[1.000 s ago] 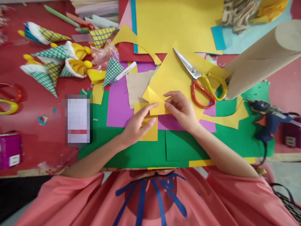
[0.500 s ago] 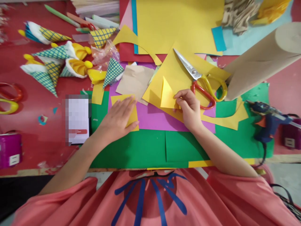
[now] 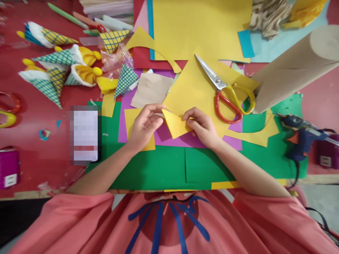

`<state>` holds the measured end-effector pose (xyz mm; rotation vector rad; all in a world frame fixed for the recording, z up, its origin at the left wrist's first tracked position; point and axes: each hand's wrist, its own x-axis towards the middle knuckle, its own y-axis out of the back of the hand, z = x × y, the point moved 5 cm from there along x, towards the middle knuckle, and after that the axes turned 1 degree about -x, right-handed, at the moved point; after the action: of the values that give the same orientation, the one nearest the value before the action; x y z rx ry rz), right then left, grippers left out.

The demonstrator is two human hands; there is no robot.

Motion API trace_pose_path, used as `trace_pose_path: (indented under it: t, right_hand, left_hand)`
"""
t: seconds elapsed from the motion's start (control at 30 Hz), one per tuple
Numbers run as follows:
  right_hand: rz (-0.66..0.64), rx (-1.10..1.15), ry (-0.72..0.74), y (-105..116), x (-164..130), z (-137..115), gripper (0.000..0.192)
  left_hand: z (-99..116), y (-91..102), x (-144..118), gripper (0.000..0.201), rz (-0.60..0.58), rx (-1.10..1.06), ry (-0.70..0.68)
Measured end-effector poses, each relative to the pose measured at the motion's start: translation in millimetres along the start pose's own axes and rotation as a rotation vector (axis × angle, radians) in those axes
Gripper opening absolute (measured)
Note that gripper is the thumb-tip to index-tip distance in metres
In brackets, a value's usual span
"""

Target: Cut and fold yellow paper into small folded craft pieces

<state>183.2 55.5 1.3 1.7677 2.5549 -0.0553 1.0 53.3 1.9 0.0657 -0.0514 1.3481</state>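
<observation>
A small folded piece of yellow paper (image 3: pixel 174 124) is pinched at its right edge by my right hand (image 3: pixel 200 125), held tilted above the purple sheet (image 3: pixel 185 140). My left hand (image 3: pixel 145 125) is raised at the paper's other side, its fingertips at the upper left corner and its thumb apart from the fingers. Whether those fingertips touch the paper I cannot tell. Beneath my left hand lies a flat yellow piece (image 3: pixel 132 118), partly hidden. Behind my right hand a larger yellow sheet (image 3: pixel 190 91) lies at an angle, with scissors (image 3: pixel 219 84) on it.
At the left are several patterned cones (image 3: pixel 49 90) with yellow tops and a phone (image 3: pixel 85 134). A brown paper scrap (image 3: pixel 150 90) lies ahead. On the right stand a brown paper roll (image 3: pixel 293 70) and a blue glue gun (image 3: pixel 300 137). Green sheets (image 3: pixel 159 169) cover the near edge.
My left hand has lifted off the flat yellow piece and moved right to the folded paper. My right hand has brought the folded paper left and nearer, turning it.
</observation>
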Motion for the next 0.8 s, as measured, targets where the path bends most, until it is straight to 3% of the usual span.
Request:
trace_pose_path:
  t: [0.17, 0.33, 0.63, 0.8]
  right_hand:
    - [0.033, 0.081, -0.040, 2, -1, 2, 0.005]
    - [0.028, 0.161, -0.060, 4, -3, 4, 0.012]
    - [0.076, 0.326, -0.091, 9, 0, 10, 0.017]
    - [0.090, 0.465, -0.068, 11, 4, 9, 0.006]
  left_hand:
    - [-2, 5.1, 1, 0.025, 0.081, 0.058, -0.013]
    - [-2, 8.9, 2, 0.023, 0.169, 0.116, -0.019]
    - [-3, 11.5, -2, 0.018, 0.187, 0.086, -0.025]
    - [-5, 16.6, -4, 0.015, 0.228, 0.060, -0.060]
